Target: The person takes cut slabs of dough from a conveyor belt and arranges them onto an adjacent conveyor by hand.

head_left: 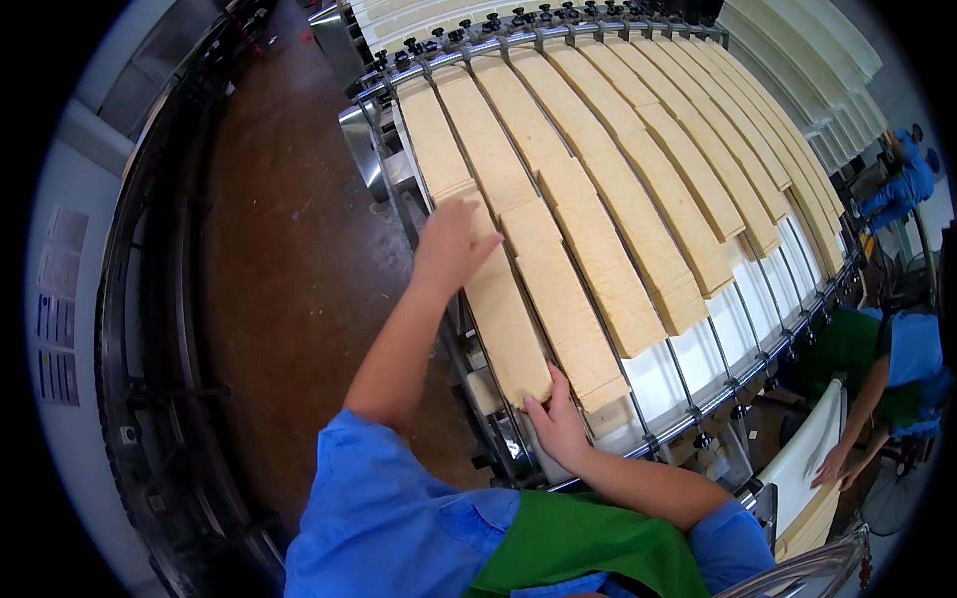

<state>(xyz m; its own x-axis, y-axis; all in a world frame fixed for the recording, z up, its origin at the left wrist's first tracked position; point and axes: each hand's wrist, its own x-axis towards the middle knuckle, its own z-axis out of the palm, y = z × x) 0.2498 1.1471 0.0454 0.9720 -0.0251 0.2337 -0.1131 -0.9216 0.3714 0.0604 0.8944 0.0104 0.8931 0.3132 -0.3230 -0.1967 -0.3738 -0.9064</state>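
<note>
Long pale tan blocks, whose material I cannot make out, lie in parallel lanes on a white conveyor bed [655, 384]. In the leftmost lane a tan block [505, 317] lies between my two hands. My left hand [454, 247] bends over its far end, thumb stretched across the top and fingertips partly hidden. At the near end, my right hand [560, 424] grips the corner, with the thumb on the end face and the fingers along the right side. Another tan block [568, 309] lies in the lane just to the right.
Thin metal divider rods separate the lanes, fixed to a front rail [713, 404] and a back rail [488, 45] with black knobs. Brown floor [299, 269] runs along the left. A co-worker's hands [835, 466] rest by a white surface at right; other people stand farther back.
</note>
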